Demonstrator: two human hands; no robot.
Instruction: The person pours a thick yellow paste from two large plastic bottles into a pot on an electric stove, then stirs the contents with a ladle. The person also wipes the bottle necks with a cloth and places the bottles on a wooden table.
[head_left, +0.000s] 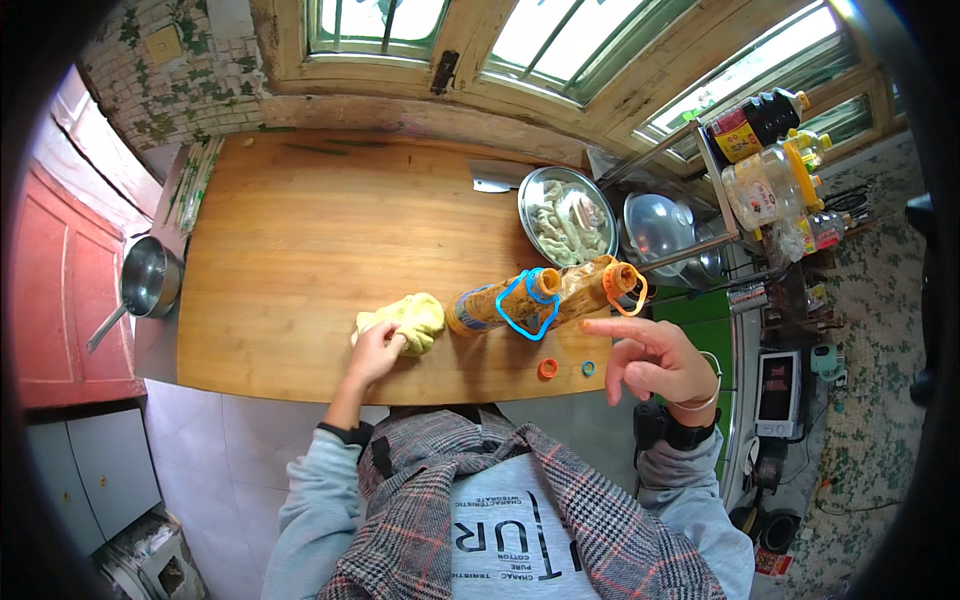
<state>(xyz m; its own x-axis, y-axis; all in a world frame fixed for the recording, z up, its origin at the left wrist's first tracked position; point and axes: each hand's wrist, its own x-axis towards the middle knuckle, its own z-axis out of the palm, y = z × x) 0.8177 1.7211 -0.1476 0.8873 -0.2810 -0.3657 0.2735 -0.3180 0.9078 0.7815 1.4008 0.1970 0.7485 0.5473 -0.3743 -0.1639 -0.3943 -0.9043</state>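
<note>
On the wooden board (322, 247), my left hand (375, 352) grips a crumpled yellow cloth (420, 319). Right of the cloth stands a plastic bottle with a blue handle (480, 309), its neck uncapped and smeared orange-brown inside. Beside it is a second stained bottle with an orange handle (581, 289), also uncapped. My right hand (652, 360) is held near the board's right edge, index finger extended toward the bottles, with orange-brown residue at the fingertip; it holds nothing. Between the bottles and my body lie an orange cap (548, 368) and a smaller blue cap (588, 368).
A glass-lidded bowl of dumplings (568, 217) sits at the back right beside a cleaver (491, 177). A metal rack (712, 180) with several bottles rises at the right. At the far left stands a steel saucepan (146, 277), near a bundle of sticks (193, 184).
</note>
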